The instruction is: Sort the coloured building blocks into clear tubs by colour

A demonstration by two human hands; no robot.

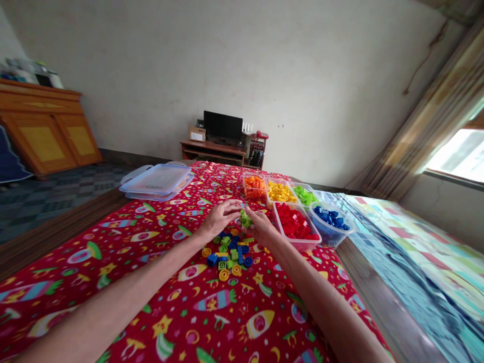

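Observation:
My right hand (pixel 261 225) is closed around some green building blocks (pixel 245 220), holding them over the cloth. Facing it, my left hand (pixel 220 218) has its fingers stretched and slightly curved, with nothing visible in them. Just below both hands lies a loose pile of building blocks (pixel 234 254) in blue, green and yellow, with round wheel-like pieces (pixel 224 275) among them. Beside my right forearm stands a clear container (pixel 302 245) of red blocks (pixel 292 220).
Behind it are tubs of orange blocks (pixel 254 185), yellow blocks (pixel 280 192) and green blocks (pixel 304 194). A round tub holds blue blocks (pixel 331 218) on the right. Clear lids (pixel 159 179) lie at the far left of the red patterned cloth (pixel 151 302). A bed (pixel 427 252) adjoins on the right.

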